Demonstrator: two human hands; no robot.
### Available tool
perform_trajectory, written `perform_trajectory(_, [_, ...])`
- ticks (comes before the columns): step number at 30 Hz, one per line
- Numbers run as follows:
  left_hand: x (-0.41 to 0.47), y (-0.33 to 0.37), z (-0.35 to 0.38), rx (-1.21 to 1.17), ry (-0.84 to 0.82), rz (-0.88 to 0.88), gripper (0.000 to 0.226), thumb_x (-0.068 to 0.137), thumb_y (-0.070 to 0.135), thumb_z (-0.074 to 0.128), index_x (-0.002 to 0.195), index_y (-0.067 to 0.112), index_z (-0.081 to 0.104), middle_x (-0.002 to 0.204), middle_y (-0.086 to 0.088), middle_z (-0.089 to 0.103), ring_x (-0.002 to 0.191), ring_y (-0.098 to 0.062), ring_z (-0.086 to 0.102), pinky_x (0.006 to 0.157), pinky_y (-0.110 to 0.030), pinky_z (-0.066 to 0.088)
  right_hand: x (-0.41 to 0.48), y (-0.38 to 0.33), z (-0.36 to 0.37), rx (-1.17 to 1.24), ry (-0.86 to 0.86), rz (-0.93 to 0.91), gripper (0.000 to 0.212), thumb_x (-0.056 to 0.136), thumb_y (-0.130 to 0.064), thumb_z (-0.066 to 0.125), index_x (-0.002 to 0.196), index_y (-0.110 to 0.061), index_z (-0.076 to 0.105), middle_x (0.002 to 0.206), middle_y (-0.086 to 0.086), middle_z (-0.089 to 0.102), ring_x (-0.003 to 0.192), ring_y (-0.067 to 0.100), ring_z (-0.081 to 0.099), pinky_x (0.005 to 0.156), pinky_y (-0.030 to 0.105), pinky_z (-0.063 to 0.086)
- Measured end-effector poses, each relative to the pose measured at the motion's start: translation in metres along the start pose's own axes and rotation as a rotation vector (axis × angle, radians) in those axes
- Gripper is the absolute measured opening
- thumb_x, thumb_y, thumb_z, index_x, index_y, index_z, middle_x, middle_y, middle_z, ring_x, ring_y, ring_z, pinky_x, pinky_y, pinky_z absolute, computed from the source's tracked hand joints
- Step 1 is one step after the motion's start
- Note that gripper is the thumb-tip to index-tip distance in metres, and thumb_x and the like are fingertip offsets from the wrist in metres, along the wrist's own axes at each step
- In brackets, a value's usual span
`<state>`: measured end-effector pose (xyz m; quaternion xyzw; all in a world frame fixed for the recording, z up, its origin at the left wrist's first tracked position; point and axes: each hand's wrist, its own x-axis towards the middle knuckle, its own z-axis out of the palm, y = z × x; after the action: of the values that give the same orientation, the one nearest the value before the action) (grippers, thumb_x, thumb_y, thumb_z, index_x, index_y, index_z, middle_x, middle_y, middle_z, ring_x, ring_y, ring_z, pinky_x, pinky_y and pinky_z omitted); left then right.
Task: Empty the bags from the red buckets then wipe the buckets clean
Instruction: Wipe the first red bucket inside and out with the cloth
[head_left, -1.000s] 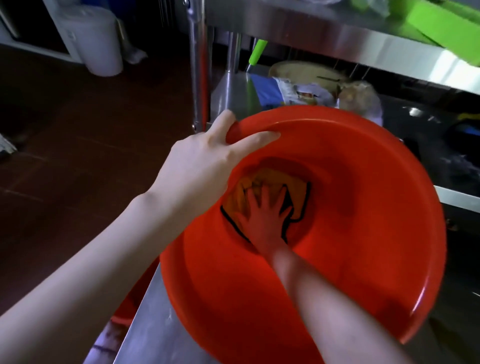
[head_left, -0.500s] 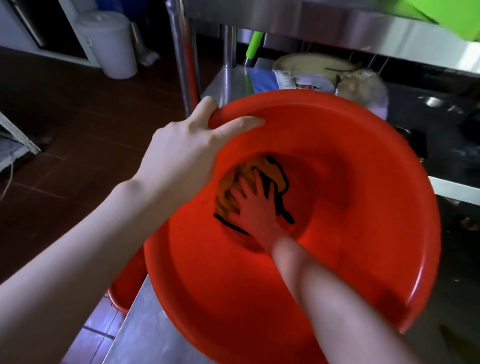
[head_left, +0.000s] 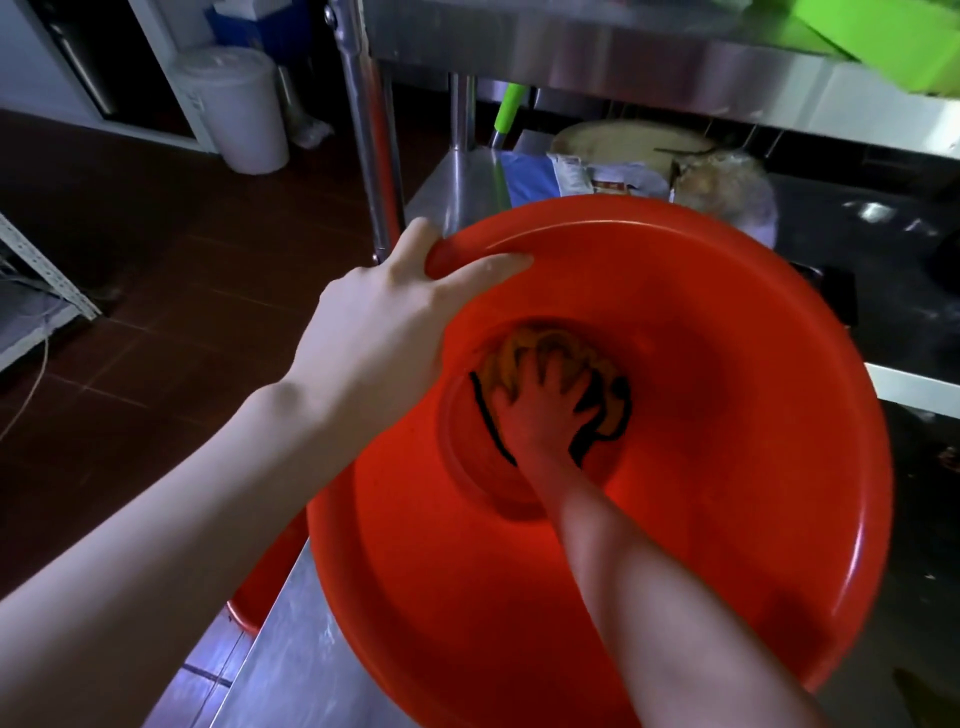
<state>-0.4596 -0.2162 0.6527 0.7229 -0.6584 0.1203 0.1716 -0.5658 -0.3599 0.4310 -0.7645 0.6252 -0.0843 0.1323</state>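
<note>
A large red bucket (head_left: 727, 415) stands tilted toward me on the steel table (head_left: 291, 670). My left hand (head_left: 384, 332) grips its near-left rim, thumb outside and fingers over the edge. My right hand (head_left: 545, 410) reaches deep inside and presses with spread fingers on a yellow cloth with black edging (head_left: 524, 353), bunched against the bucket's bottom. No bag shows inside this bucket. A second red bucket (head_left: 265, 587) peeks out lower down at the left, mostly hidden.
Behind the bucket lie several bags and packets (head_left: 597, 176) on the table. A steel post (head_left: 363, 130) and an upper shelf (head_left: 623, 57) stand close above. A white bin (head_left: 234, 109) is on the dark floor at far left. A green object (head_left: 883, 41) sits on the shelf.
My right hand has rubbed the cloth round the bucket's bottom, bunching it from flat into folds. The left hand keeps its grip on the rim.
</note>
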Motion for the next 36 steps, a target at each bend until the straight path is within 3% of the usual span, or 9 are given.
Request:
perform_trajectory(8, [0.001, 0.000, 0.003, 0.030, 0.019, 0.018, 0.077, 0.081, 0.002, 0.057, 0.143, 0.045, 0.041, 0.111, -0.011, 0.047, 0.050, -0.026, 0.040, 0.047, -0.039, 0.050, -0.016, 0.016, 0.008, -0.598, -0.184, -1.074, 0.068, 0.083, -0.052, 0.059, 0.144, -0.035, 0.034, 0.158, -0.008, 0.020, 0.147, 0.038, -0.009, 0.108, 0.071, 0.000])
perform_trajectory(12, [0.002, -0.006, 0.003, 0.030, 0.009, 0.017, 0.079, 0.082, 0.003, 0.058, 0.143, 0.048, 0.038, 0.108, -0.009, 0.044, 0.049, -0.028, 0.042, 0.046, -0.040, 0.050, -0.001, 0.007, -0.004, -0.576, -0.168, -1.001, 0.072, 0.080, -0.055, 0.061, 0.143, -0.035, 0.035, 0.158, -0.009, 0.021, 0.148, 0.029, 0.001, 0.111, 0.065, 0.005])
perform_trajectory(18, [-0.001, -0.003, 0.001, 0.034, 0.006, 0.018, 0.078, 0.083, 0.003, 0.055, 0.144, 0.049, 0.036, 0.108, -0.008, 0.042, 0.050, -0.030, 0.043, 0.046, -0.041, 0.050, 0.006, -0.008, -0.003, 0.132, 0.082, 0.075, 0.075, 0.084, -0.058, 0.054, 0.148, -0.029, 0.028, 0.158, 0.001, 0.020, 0.146, 0.032, 0.010, 0.108, 0.065, 0.017])
perform_trajectory(20, [0.000, -0.004, 0.001, 0.019, -0.001, 0.017, 0.080, 0.082, 0.002, 0.055, 0.144, 0.050, 0.036, 0.108, -0.008, 0.042, 0.052, -0.032, 0.046, 0.048, -0.042, 0.051, 0.007, -0.018, -0.003, 0.244, 0.076, 0.194, 0.073, 0.084, -0.055, 0.055, 0.148, -0.029, 0.029, 0.158, 0.000, 0.020, 0.146, 0.035, 0.007, 0.107, 0.069, 0.017])
perform_trajectory(22, [0.002, -0.005, 0.002, 0.000, -0.007, 0.008, 0.080, 0.080, 0.001, 0.055, 0.143, 0.048, 0.039, 0.107, -0.009, 0.042, 0.053, -0.033, 0.046, 0.050, -0.043, 0.051, 0.007, -0.018, 0.000, 0.117, 0.053, 0.047, 0.069, 0.083, -0.051, 0.056, 0.145, -0.031, 0.032, 0.156, -0.001, 0.021, 0.145, 0.039, 0.007, 0.104, 0.071, 0.016])
perform_trajectory(26, [0.003, -0.008, 0.002, -0.005, 0.002, -0.004, 0.078, 0.079, 0.004, 0.056, 0.142, 0.048, 0.041, 0.105, -0.009, 0.043, 0.051, -0.031, 0.044, 0.049, -0.041, 0.050, -0.006, 0.003, 0.011, -0.354, -0.084, -0.786, 0.066, 0.080, -0.050, 0.061, 0.141, -0.035, 0.037, 0.157, -0.006, 0.023, 0.147, 0.037, -0.002, 0.108, 0.070, 0.001])
perform_trajectory(28, [0.003, -0.008, 0.003, 0.001, 0.002, -0.005, 0.078, 0.079, 0.004, 0.056, 0.142, 0.048, 0.039, 0.105, -0.009, 0.044, 0.050, -0.030, 0.044, 0.047, -0.041, 0.050, -0.007, 0.013, 0.014, -0.497, -0.159, -1.053, 0.066, 0.081, -0.049, 0.061, 0.141, -0.036, 0.038, 0.158, -0.008, 0.022, 0.148, 0.034, -0.008, 0.109, 0.069, -0.003])
perform_trajectory(32, [0.002, -0.009, 0.003, 0.019, 0.001, -0.019, 0.080, 0.080, 0.003, 0.058, 0.142, 0.049, 0.038, 0.106, -0.009, 0.043, 0.050, -0.029, 0.043, 0.046, -0.040, 0.049, 0.004, 0.020, 0.010, -0.551, -0.192, -1.094, 0.070, 0.080, -0.054, 0.061, 0.144, -0.038, 0.035, 0.160, -0.010, 0.017, 0.149, 0.027, -0.007, 0.113, 0.063, -0.001])
perform_trajectory(36, [0.002, -0.009, 0.002, 0.025, 0.025, -0.032, 0.077, 0.083, 0.003, 0.055, 0.142, 0.049, 0.037, 0.107, -0.009, 0.043, 0.051, -0.029, 0.043, 0.047, -0.038, 0.048, 0.014, 0.001, -0.001, -0.375, -0.049, -0.715, 0.070, 0.080, -0.061, 0.057, 0.143, -0.039, 0.034, 0.159, -0.007, 0.020, 0.147, 0.027, 0.006, 0.111, 0.060, 0.013])
